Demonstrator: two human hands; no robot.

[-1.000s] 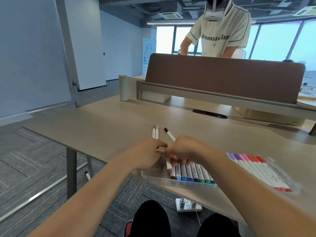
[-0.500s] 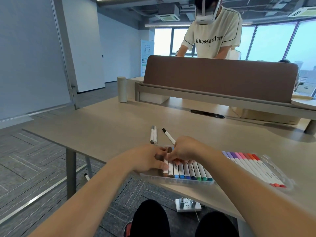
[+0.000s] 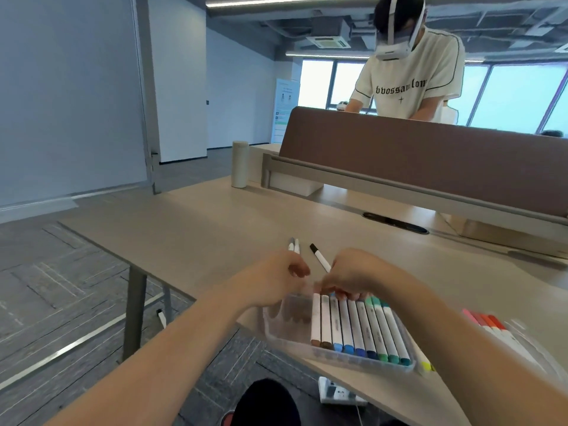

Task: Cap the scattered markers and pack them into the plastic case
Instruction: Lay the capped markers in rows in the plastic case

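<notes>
A clear plastic case (image 3: 276, 329) lies at the table's front edge. It holds a row of white markers (image 3: 353, 327) with brown, blue and green caps. My right hand (image 3: 353, 276) bends over the far ends of that row, its fingertips touching the marker tops. My left hand (image 3: 273, 279) hovers just left of it, fingers loosely curled and holding nothing. Beyond the hands lie two grey markers (image 3: 294, 245) side by side. A black-capped marker (image 3: 318, 256) lies next to them, partly hidden by my right hand. A second tray (image 3: 522, 342) at the right holds pink, red and orange markers (image 3: 485, 321).
A person wearing a headset (image 3: 408, 75) stands behind the brown divider (image 3: 430, 161). A white cylinder (image 3: 239, 164) stands at the back left of the table, and a dark cable slot (image 3: 396, 223) lies further right. A power strip (image 3: 338, 395) lies on the floor under the table's front edge.
A brown-capped marker has gone into the case at the left end of the row. My left hand has drawn back from the case. My right hand stays at the marker tops.
</notes>
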